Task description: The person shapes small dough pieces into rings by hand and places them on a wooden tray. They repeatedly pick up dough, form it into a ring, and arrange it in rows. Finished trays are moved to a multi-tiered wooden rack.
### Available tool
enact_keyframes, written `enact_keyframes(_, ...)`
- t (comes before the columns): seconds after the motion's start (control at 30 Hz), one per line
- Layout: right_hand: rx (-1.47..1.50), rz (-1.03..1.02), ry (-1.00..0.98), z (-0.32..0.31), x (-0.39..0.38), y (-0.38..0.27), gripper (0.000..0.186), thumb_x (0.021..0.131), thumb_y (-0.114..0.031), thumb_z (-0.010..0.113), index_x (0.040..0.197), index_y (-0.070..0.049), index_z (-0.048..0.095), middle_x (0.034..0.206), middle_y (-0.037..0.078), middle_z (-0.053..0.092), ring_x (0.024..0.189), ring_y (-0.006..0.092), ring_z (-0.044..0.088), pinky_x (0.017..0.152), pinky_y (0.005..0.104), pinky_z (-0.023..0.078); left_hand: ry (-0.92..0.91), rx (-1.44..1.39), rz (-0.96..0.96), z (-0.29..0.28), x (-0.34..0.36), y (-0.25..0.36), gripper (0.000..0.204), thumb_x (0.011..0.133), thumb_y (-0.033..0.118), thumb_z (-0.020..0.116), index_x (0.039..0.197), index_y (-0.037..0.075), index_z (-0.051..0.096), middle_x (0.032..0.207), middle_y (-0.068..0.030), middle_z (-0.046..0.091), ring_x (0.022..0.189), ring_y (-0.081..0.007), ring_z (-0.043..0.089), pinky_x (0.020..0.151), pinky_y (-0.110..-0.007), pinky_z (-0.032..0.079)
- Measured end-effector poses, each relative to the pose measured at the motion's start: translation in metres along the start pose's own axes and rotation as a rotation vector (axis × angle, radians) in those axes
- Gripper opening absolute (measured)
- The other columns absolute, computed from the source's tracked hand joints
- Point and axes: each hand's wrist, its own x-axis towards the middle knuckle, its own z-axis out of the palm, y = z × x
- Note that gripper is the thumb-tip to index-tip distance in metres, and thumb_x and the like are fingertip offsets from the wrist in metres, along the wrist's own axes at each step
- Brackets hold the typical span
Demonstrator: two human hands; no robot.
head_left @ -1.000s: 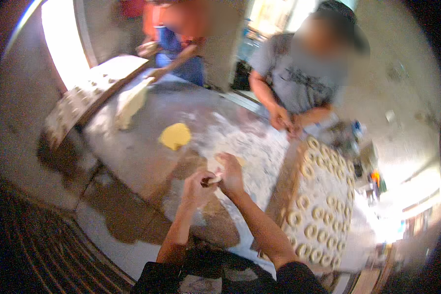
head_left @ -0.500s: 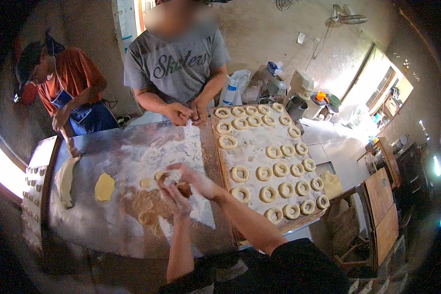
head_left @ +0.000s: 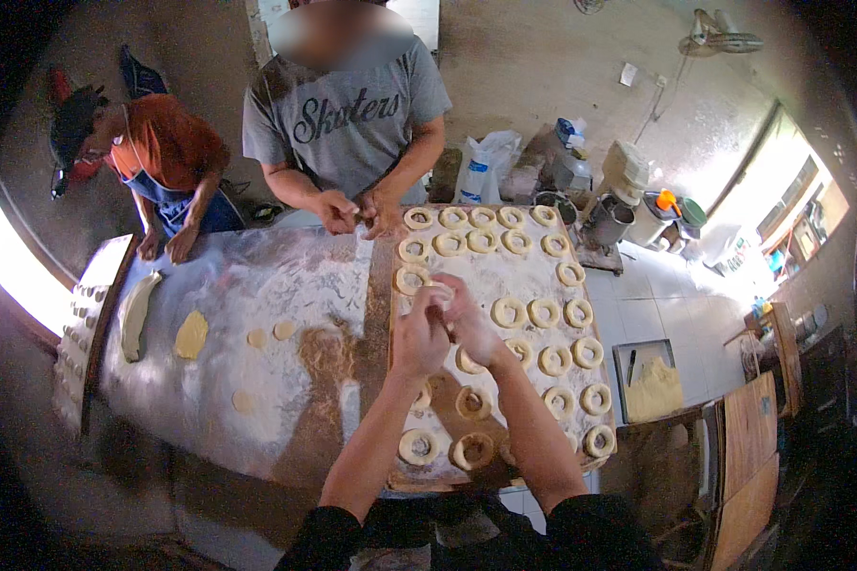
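Over the left part of a floured wooden board (head_left: 519,273), my two hands come together around a pale dough ring (head_left: 438,292). My left hand (head_left: 422,335) has its fingers closed on the ring's near side. From the right, my right hand (head_left: 468,319) grips it too; the fingers partly cover the dough. Rows of dough rings (head_left: 508,313) lie on the board around and beneath my forearms, and some are hidden by them. To the left, small flat dough rounds (head_left: 257,337) rest on the floured metal table (head_left: 176,419).
A yellow dough piece (head_left: 191,335) and a long dough strip (head_left: 136,316) lie further left. Beyond them stands a board of small pieces (head_left: 78,322). Across the table, one co-worker (head_left: 352,124) works with both hands; another (head_left: 171,152) leans in. A tray (head_left: 646,354) sits at right.
Both my hands have moved right, from above the metal table to above the board, with the dough ring. The co-worker at far left has lowered both hands to the table edge, off the dough strip.
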Motion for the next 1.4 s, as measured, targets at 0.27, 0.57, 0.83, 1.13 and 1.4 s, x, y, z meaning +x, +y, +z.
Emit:
enact_keyframes(0.27, -0.033, -0.150, 0.071, -0.049, 0.005, 0.003, 0.041, 0.104, -0.039, 0.035, 0.131, -0.013, 0.049, 0.075, 0.004, 0.061, 0.067, 0.0134, 0.057, 0.065, 0.0280, 0.049, -0.125, -0.008, -0.209, 0.046, 0.013, 0.001, 0.011, 0.100, 0.017, 0.050, 0.107, 0.010, 0.053, 0.084, -0.0215, 0.066, 0.082, -0.0436, 0.067, 0.068, -0.048, 0.051)
enact_keyframes(0.57, -0.069, 0.273, 0.228, -0.073, 0.033, 0.033, 0.062, 0.100, -0.049, 0.048, 0.144, -0.006, 0.038, 0.112, 0.014, 0.063, 0.103, 0.0284, 0.062, 0.084, 0.0392, 0.051, -0.194, 0.137, -0.300, 0.078, 0.043, -0.005, 0.031, 0.099, 0.021, 0.049, 0.126, 0.007, 0.047, 0.105, -0.0298, 0.064, 0.102, -0.0502, 0.061, 0.086, -0.054, 0.049)
enact_keyframes(0.83, -1.228, 0.348, 0.126, -0.073, 0.026, 0.053, 0.082, 0.086, -0.047, 0.065, 0.152, -0.020, 0.025, 0.125, 0.028, 0.056, 0.121, 0.0495, 0.050, 0.102, 0.0661, 0.031, -0.452, 0.845, -0.290, 0.058, 0.039, -0.046, 0.066, 0.087, 0.025, 0.063, 0.148, 0.014, 0.039, 0.139, -0.0273, 0.049, 0.132, -0.0423, 0.046, 0.107, -0.063, 0.031)
enact_keyframes(1.13, -1.321, -0.065, -0.018, 0.008, 0.027, 0.039, 0.047, 0.080, -0.039, 0.071, 0.124, -0.024, 0.064, 0.138, 0.021, 0.053, 0.108, 0.0434, 0.058, 0.093, 0.0587, 0.045, -0.231, 0.701, -0.144, -0.008, -0.010, -0.059, 0.068, 0.078, 0.015, 0.067, 0.142, 0.009, 0.045, 0.125, -0.0259, 0.059, 0.120, -0.0397, 0.055, 0.095, -0.059, 0.043)
enact_keyframes(1.4, -0.784, -0.005, -0.694, 0.317, 0.028, 0.081, 0.033, 0.090, -0.031, 0.063, 0.106, -0.003, 0.068, 0.090, 0.023, 0.070, 0.088, 0.0367, 0.069, 0.081, 0.0465, 0.054, 0.238, 0.533, -0.706, -0.271, -0.172, -0.137, 0.039, 0.088, 0.019, 0.062, 0.121, -0.001, 0.054, 0.095, -0.0305, 0.066, 0.092, -0.0465, 0.066, 0.079, -0.054, 0.053)
